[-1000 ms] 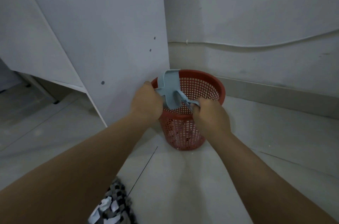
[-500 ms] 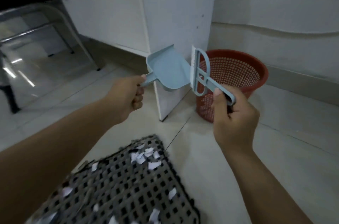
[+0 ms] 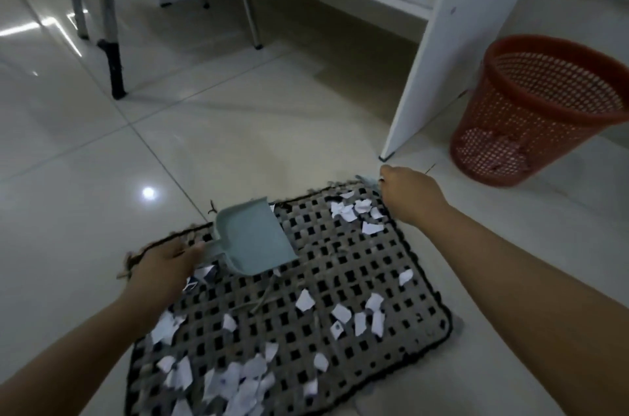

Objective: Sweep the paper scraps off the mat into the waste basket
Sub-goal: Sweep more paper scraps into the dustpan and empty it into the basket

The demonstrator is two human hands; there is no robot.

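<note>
A black-and-grey woven mat (image 3: 340,265) lies on the tiled floor with several white paper scraps (image 3: 238,385) scattered over it. My left hand (image 3: 163,265) grips the handle of a pale blue dustpan (image 3: 253,238), which rests on the mat's far left part. My right hand (image 3: 408,197) is closed at the mat's far right corner on a pale blue brush (image 3: 369,182); only a tip of the brush shows. The red mesh waste basket (image 3: 531,109) stands to the right, beyond the mat, with scraps in its bottom.
A white cabinet panel (image 3: 452,41) stands on the floor between the mat and the basket. Metal chair legs (image 3: 112,51) rise at the far left. Glossy floor tiles (image 3: 102,160) surround the mat.
Both hands have come down from the basket to the mat. The dustpan now rests on the mat and the brush hand sits at the far right corner. The view has swung left and down.
</note>
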